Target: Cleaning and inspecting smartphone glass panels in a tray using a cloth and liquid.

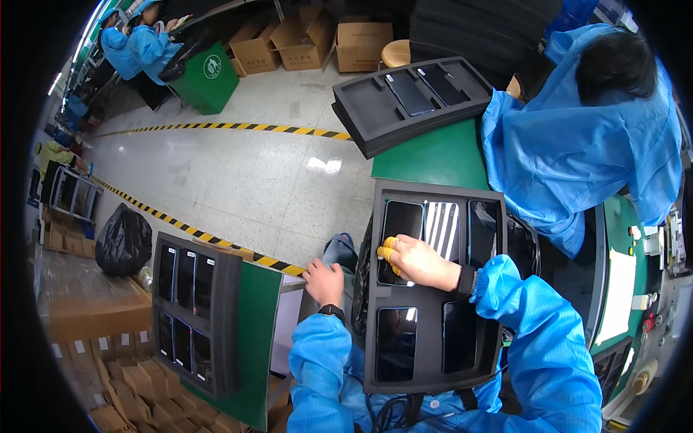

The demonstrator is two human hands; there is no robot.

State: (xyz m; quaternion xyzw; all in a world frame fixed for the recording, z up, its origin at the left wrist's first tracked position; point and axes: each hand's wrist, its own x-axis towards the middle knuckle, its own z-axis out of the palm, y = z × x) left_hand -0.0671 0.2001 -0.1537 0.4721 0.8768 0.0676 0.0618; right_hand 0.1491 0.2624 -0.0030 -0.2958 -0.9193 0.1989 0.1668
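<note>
Head view: right hand (421,261), yellow-capped fingertips (390,247) pinching glossy black slab phone (401,231) lying lengthwise up-frame in black foam tray (375,317), is nearer; left hand (325,283) is resting half-curled, empty, left of it.

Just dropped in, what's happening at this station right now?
A person in a blue smock has a black foam tray of dark phones in front of them. The right hand, with yellow finger covers, rests on the phone in the tray's upper left slot. The left hand sits at the tray's left side. Another filled tray stands further left.

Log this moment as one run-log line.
right hand: on phone in black tray, yellow fingertips | left hand: empty, beside tray edge
</note>
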